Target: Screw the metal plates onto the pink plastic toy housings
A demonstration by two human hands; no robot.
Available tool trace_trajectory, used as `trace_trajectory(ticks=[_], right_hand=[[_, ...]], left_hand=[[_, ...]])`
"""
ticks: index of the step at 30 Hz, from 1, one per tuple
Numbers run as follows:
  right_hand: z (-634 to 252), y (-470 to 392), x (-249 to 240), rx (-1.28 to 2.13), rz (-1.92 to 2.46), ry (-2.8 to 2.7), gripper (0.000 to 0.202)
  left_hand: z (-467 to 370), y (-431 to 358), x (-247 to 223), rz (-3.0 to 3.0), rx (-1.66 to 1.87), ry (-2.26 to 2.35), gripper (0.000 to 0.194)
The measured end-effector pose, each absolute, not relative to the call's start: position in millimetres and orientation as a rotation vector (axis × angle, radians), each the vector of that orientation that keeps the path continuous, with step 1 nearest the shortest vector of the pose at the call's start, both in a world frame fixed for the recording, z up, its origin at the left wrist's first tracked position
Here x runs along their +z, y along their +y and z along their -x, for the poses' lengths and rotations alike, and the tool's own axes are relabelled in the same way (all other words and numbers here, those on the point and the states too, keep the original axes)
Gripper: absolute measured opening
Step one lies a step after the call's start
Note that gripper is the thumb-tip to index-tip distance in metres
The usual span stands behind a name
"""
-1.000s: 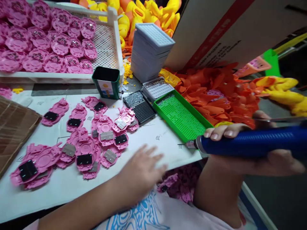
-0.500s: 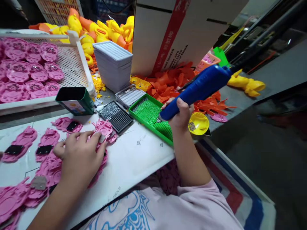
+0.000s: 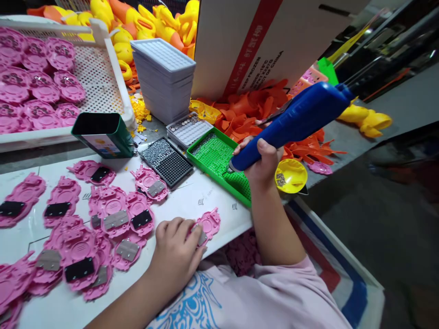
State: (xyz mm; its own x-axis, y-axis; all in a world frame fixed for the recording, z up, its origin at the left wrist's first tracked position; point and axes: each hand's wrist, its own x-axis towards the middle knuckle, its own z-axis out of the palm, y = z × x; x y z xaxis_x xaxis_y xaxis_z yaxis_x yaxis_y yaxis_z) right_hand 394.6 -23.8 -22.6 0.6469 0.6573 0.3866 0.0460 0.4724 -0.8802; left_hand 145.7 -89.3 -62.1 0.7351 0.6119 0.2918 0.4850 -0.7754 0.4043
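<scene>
My left hand (image 3: 180, 244) is closed on a pink plastic part (image 3: 210, 223) with a grey plate, near the front edge of the white board (image 3: 178, 208). Wrapped round a blue electric screwdriver (image 3: 291, 123), my right hand (image 3: 264, 160) holds it tilted, its tip over the green tray of screws (image 3: 219, 171). Just left of that tray lies a black grid tray (image 3: 168, 162), partly filled with small metal pieces. Several pink parts with black or grey plates, such as one pink part (image 3: 113, 205), lie overlapping on the board's left side.
A dark green tin (image 3: 103, 135) stands beside a white crate (image 3: 128, 107) of pink parts. Behind are a stack of white trays (image 3: 163, 82), a large carton (image 3: 240, 50) and orange pieces (image 3: 247, 109). A yellow bowl (image 3: 297, 176) sits right of my right hand.
My left hand has moved right and toward me, with a pink part now at its fingers near the board's front edge. The blue screwdriver remains over the green tray.
</scene>
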Motion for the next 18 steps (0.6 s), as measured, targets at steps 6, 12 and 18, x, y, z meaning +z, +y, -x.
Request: trace_trajectory(ticks=[6, 12, 18], right_hand=[[-394.8, -23.9, -23.9, 0.45, 0.991, -0.824, 0.021], [-395.7, -20.4, -23.0, 0.444, 1.057, -0.799, 0.025], [-395.0, -21.0, -20.1, 0.403, 1.086, -0.774, 0.026]], left_hand=[[-143.9, -87.5, -68.8, -2.62, 0.566, 0.833, 0.027], [-141.8, -86.4, -68.8, -2.625, 0.53, 0.765, 0.034], [-139.5, -86.9, -68.4, -2.641, 0.537, 0.692, 0.036]])
